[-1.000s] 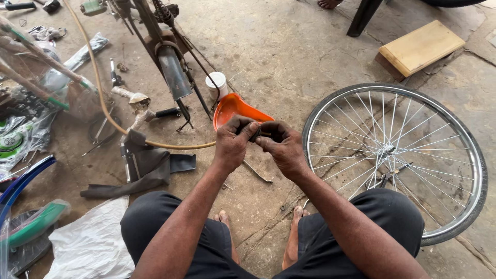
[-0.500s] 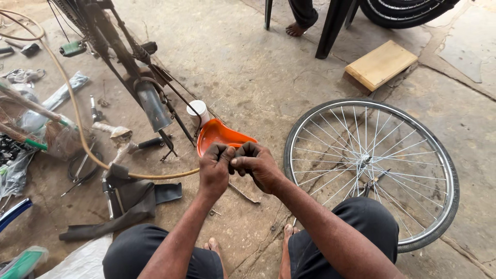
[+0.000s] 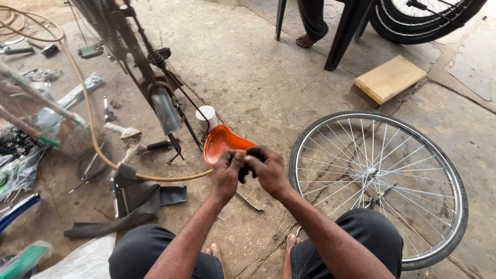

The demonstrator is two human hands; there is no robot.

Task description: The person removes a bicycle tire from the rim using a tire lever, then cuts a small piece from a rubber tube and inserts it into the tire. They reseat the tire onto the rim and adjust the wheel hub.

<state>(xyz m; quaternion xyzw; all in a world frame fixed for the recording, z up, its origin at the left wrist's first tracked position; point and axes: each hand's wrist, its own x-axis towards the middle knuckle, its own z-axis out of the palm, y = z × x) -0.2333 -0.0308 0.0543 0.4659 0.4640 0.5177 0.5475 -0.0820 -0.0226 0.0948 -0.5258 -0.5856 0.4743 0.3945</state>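
Small dark piece (image 3: 243,170) pinched between both hands above orange basin (image 3: 223,142). Left hand (image 3: 226,173) and right hand (image 3: 268,169) clenched on it, fingertips meeting. Mid-step: working piece; careful grip needed. Spoked wheel (image 3: 380,181) lies beside.

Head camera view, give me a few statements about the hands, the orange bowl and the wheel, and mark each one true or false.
1. Both hands, left hand and right hand, meet over a small dark object. True.
2. The bicycle wheel stands upright against a wall. False: it lies flat on the concrete floor, beside the person's right knee.
3. The orange bowl sits on the floor just beyond the hands. True.
4. The wooden block lies inside the wheel's rim. False: it lies apart, farther away, near a chair leg.
5. A tan hose runs across the floor towards the hands. True.
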